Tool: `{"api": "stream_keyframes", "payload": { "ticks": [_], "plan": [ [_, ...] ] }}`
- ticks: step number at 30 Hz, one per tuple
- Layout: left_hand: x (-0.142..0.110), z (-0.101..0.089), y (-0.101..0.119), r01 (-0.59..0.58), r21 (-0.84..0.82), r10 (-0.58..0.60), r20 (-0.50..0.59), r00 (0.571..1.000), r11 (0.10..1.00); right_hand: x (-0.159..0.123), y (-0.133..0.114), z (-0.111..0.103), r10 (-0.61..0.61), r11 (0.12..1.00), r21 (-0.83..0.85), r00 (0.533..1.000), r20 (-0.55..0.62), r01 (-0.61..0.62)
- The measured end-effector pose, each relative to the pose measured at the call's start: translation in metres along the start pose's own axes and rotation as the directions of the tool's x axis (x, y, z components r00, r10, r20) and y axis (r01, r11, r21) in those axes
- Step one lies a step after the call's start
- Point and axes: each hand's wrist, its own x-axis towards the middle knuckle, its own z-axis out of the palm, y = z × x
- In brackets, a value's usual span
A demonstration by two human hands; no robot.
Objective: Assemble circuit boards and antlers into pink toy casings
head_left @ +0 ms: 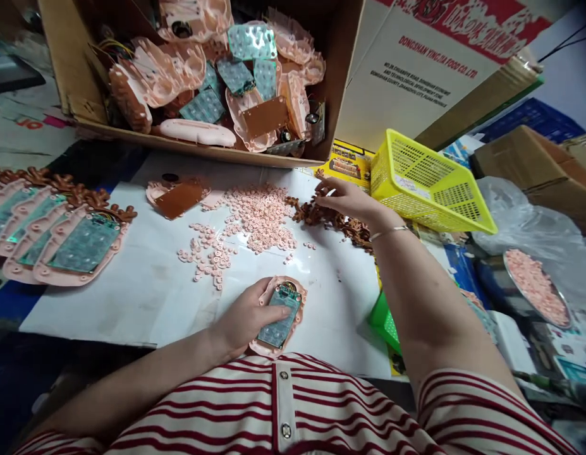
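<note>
Near the table's front edge, my left hand grips a pink plastic shell half with its thumb across the grey-green circuit board set inside. Thin wires show at the shell's top end. My right hand is stretched out over a pile of brown antler-shaped plastic pieces, its fingers apart and bent toward the pieces. Nothing shows between those fingers. Left of that pile lies a heap of small pink ring-shaped parts.
A cardboard box of pink shells and boards stands at the back. Several shells with boards and brown antlers overlap at left. Another shell with a brown board lies behind the rings. At right are a yellow basket and a green basket.
</note>
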Motion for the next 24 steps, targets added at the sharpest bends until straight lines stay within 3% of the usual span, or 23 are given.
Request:
{"api": "stream_keyframes", "payload": {
  "ticks": [2, 4, 6, 8, 9, 10, 13, 16, 18, 24],
  "plan": [
    [0.0, 0.0, 0.0, 0.004, 0.01, -0.005, 0.011, 1.0, 1.0, -0.022, 0.006, -0.014, -0.092, 0.991, 0.102, 0.992, 0.089, 0.083],
    [0.001, 0.0, -0.001, 0.006, 0.021, -0.007, 0.014, 1.0, 1.0, -0.034, 0.011, -0.027, -0.191, 0.969, 0.203, 0.951, 0.242, 0.142],
    [0.003, 0.001, -0.001, 0.006, 0.03, -0.006, 0.014, 1.0, 1.0, -0.033, 0.017, -0.036, -0.197, 0.958, 0.261, 0.929, 0.314, 0.115],
    [0.004, 0.001, -0.002, -0.002, 0.04, 0.002, 0.001, 1.0, 0.999, -0.017, 0.024, -0.037, -0.068, 0.968, 0.251, 0.98, 0.188, 0.019],
    [0.004, 0.0, -0.003, -0.003, 0.043, 0.004, -0.007, 1.0, 0.999, -0.004, 0.027, -0.033, 0.028, 0.972, 0.233, 0.998, 0.052, -0.039],
    [0.005, 0.0, -0.003, -0.006, 0.044, 0.006, -0.014, 1.0, 0.999, 0.011, 0.03, -0.027, 0.131, 0.976, 0.19, 0.986, -0.102, -0.111],
    [0.006, -0.001, -0.005, -0.012, 0.029, 0.013, -0.031, 0.999, 0.999, 0.056, 0.036, -0.005, 0.231, 0.972, 0.097, 0.946, -0.229, -0.214],
    [0.007, -0.001, -0.005, -0.015, 0.008, 0.015, -0.036, 0.999, 1.0, 0.084, 0.039, 0.012, 0.275, 0.96, 0.011, 0.934, -0.227, -0.28],
    [0.007, 0.0, -0.004, -0.013, 0.008, 0.013, -0.028, 1.0, 1.0, 0.086, 0.041, 0.016, 0.266, 0.96, -0.043, 0.946, -0.188, -0.278],
    [0.005, 0.003, 0.0, -0.015, 0.011, 0.015, -0.023, 1.0, 1.0, 0.046, 0.029, 0.009, 0.096, 0.993, -0.076, 0.995, 0.02, -0.094]
  ]
}}
